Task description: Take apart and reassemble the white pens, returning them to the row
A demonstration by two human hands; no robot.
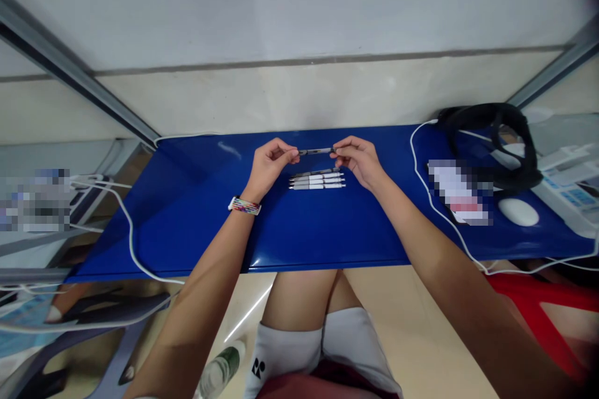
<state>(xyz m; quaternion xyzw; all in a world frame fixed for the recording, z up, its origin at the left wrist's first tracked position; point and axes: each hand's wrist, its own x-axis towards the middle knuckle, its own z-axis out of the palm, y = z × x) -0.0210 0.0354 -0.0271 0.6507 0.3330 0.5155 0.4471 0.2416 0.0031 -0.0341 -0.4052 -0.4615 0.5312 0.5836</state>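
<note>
A slim pen (pixel 318 151), dark at its ends and clear or pale along the barrel, is held level above the blue table (pixel 196 212). My left hand (pixel 272 165) pinches its left end between thumb and fingers. At the other end my right hand (pixel 358 161) grips it the same way. Just below, on the tabletop, several pens (pixel 318 182) lie side by side in a small row, tips to the left. The nearer ones have white barrels; the farthest looks dark. Fingertips cover both ends of the held pen.
At the right lie a black headset-like strap (pixel 496 143), a blurred-out phone-like item (pixel 458 193) and a white mouse (pixel 518 212). White cables (pixel 423 190) trail over both sides. A wall (pixel 299 93) stands behind the table. A bottle (pixel 222 368) is on the floor.
</note>
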